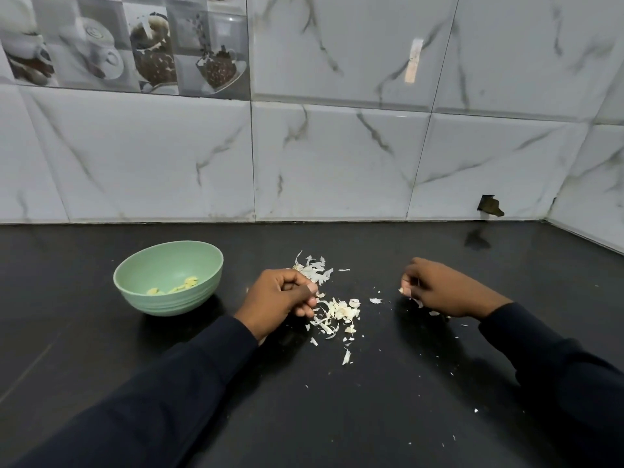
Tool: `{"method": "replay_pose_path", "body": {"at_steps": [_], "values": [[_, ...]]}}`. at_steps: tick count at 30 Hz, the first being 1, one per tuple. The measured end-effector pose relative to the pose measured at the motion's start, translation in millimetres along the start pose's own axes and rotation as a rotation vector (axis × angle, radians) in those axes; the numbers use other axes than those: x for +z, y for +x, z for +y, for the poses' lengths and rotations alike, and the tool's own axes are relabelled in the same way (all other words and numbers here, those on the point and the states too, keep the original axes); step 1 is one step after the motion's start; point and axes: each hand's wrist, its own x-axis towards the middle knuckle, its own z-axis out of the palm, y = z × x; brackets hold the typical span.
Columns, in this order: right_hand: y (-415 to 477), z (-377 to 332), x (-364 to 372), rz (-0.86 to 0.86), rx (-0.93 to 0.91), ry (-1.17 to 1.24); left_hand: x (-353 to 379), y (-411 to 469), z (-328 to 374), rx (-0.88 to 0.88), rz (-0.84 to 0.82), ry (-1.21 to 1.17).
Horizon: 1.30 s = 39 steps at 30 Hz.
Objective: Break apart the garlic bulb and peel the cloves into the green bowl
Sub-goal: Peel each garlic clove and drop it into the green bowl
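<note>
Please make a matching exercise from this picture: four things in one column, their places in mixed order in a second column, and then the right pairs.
Things
1. green bowl
2. peeled cloves
3. garlic skins
4. single clove

Places
A. pinched by the right hand
B. loose on the black counter, beside the left hand
C. standing on the counter, left of both hands
D. inside the bowl

Pairs: 1-C, 2-D, 3-B, 4-A
</note>
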Motion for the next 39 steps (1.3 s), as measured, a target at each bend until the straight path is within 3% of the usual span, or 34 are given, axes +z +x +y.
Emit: {"method": "replay_pose_path", "body": {"at_steps": [4,8,14,25,32,39], "values": [[-13.2,-15.7,-8.5,0.172,-0.033,0.321,1.2,-2.5,2.4,0.035,0.018,0.018],[-11.5,-63.2,-17.3,0.187,-0.135,0.547,5.5,-8.4,8.7,0.142,0.043,0.037],[18.8,-121.2,8.2,0.184,-0.255,0.583,9.9,-12.8,13.5,0.168,0.077,-0.064],[17.9,-121.6,25.1,0.220,-0.243,0.931,8.7,-6.6,12.4,0.151,0.147,-0.028],[17.4,-126.6,28.7,0.271,-0.155,1.048,15.8,-7.0,9.6,0.183,0.179,0.126],[16.2,-133.9,30.1,0.264,-0.112,1.226,21.9,-10.5,13.5,0.184,0.170,0.091]]}}
